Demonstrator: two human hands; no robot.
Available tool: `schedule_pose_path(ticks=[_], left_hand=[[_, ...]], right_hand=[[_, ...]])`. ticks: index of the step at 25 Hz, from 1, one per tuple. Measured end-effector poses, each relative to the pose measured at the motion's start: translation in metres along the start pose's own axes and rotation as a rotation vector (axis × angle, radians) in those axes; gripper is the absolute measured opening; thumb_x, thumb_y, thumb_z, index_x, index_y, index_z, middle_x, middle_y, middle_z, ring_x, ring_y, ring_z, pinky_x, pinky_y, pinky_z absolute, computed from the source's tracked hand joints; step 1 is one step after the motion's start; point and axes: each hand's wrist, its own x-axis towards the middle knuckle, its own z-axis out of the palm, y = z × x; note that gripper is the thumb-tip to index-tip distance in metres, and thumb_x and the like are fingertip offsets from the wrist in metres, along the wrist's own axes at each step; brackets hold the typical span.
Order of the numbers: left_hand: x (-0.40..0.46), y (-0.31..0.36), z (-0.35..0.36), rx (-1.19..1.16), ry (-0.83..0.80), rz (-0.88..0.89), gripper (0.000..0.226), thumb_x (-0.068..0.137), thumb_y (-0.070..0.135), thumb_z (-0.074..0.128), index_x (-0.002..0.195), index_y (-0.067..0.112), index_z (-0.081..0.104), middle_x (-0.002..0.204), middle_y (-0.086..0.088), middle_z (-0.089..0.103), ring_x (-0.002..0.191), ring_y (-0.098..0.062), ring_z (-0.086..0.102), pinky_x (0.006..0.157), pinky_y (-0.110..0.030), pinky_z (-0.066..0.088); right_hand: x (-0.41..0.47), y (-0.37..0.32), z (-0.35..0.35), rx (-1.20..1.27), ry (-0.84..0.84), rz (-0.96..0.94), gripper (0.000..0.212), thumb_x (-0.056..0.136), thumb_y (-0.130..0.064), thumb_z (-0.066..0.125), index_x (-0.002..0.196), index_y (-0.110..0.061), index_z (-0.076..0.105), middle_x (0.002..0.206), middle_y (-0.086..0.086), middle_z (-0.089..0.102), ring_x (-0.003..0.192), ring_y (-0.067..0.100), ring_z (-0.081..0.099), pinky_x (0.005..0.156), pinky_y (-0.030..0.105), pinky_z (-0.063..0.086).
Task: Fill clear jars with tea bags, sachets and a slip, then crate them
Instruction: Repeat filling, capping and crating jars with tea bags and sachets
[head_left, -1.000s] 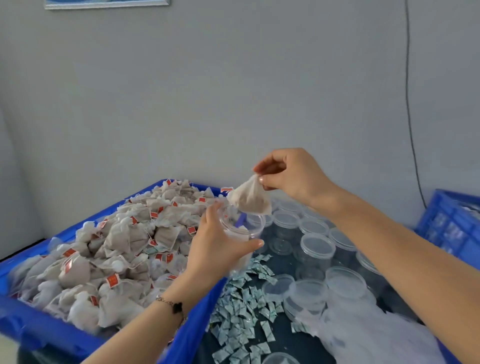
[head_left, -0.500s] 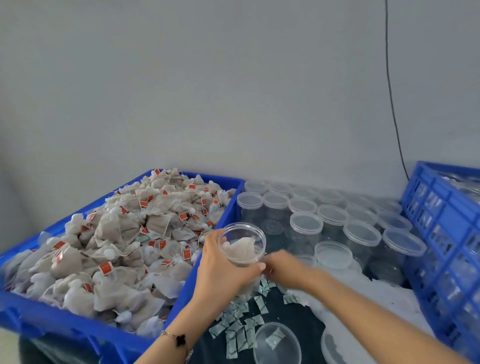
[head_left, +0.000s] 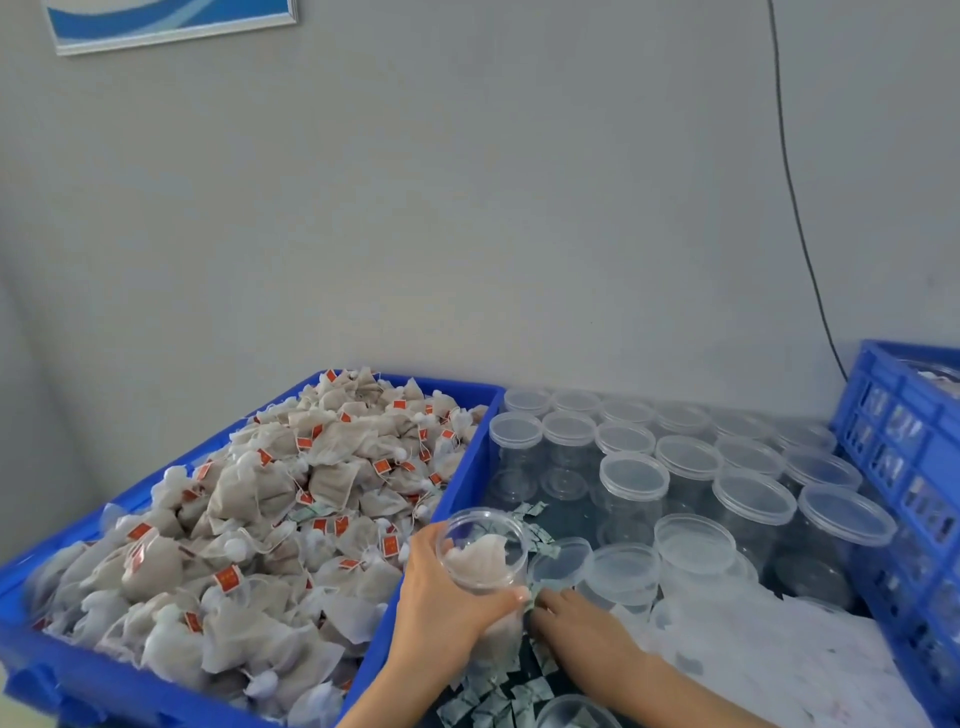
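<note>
Your left hand (head_left: 447, 605) grips the open clear round plastic jar (head_left: 485, 564) — soft tea bags inside — hard against the blue plastic crate's rim (head_left: 460, 491). Your right hand (head_left: 576, 618) lies just beside it, fingers down among the small flat paper sachets (head_left: 493, 701); its grip I cannot tell. Lidded clear jars (head_left: 691, 462) crowd the right — little free room. Crumpled mesh tea bags (head_left: 270, 514) heap the crate.

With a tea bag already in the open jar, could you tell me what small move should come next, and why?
Probably pinch one sachet and lift it to the jar. The left hand holds the open jar upright with a tea bag inside, and the right hand is down among the small sachets beside it; whether its grip has closed on one is hidden.
</note>
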Motion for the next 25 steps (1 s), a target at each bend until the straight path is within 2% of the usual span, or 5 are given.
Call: schedule_pose_path(ticks=[8,12,15,19,25], left_hand=[[-0.001,-0.006,0.003,0.043,0.012,0.014,0.078,0.049,0.043,0.088,0.099,0.054,0.029,0.107,0.029,0.039,0.099,0.002,0.045,0.069,-0.009,0.032],[0.001,-0.006,0.004,0.051,0.009,0.010,0.089,0.046,0.045,0.085,0.111,0.049,0.025,0.120,0.019,0.041,0.106,-0.001,0.044,0.078,-0.018,0.035],[0.003,-0.001,0.003,0.072,0.036,0.032,0.095,0.041,0.050,0.080,0.121,0.044,0.026,0.124,0.015,0.043,0.108,-0.004,0.046,0.075,-0.016,0.036],[0.006,0.002,-0.002,0.141,0.041,0.097,0.102,0.052,0.049,0.077,0.139,0.027,0.028,0.131,0.009,0.045,0.114,-0.009,0.048,0.089,-0.026,0.042],[-0.013,0.014,0.012,0.216,-0.074,0.195,0.095,0.047,0.059,0.073,0.128,0.040,0.029,0.120,0.028,0.039,0.101,0.016,0.046,0.075,-0.010,0.038]], right_hand=[[0.007,-0.007,-0.145,0.703,0.557,0.189,0.016,0.093,-0.023,0.057,0.080,-0.032,0.052,0.075,-0.010,0.066,0.069,0.000,0.061,0.065,0.020,0.050],[0.005,-0.032,-0.153,0.693,0.239,0.137,0.008,0.092,-0.025,0.058,0.093,-0.027,0.066,0.079,-0.013,0.066,0.072,-0.001,0.060,0.065,0.012,0.045],[0.001,-0.036,-0.149,0.627,0.312,0.105,0.023,0.095,-0.030,0.053,0.113,-0.023,0.064,0.103,-0.011,0.066,0.084,-0.002,0.056,0.075,0.012,0.044],[-0.010,-0.044,-0.143,0.179,0.142,-0.228,0.077,0.083,-0.074,0.012,0.134,-0.029,0.046,0.125,-0.007,0.058,0.116,0.009,0.047,0.099,0.034,0.035],[-0.033,-0.032,-0.153,0.229,0.086,-0.202,0.062,0.086,-0.071,0.011,0.081,-0.025,0.051,0.085,-0.004,0.058,0.089,0.014,0.049,0.090,0.037,0.039]])
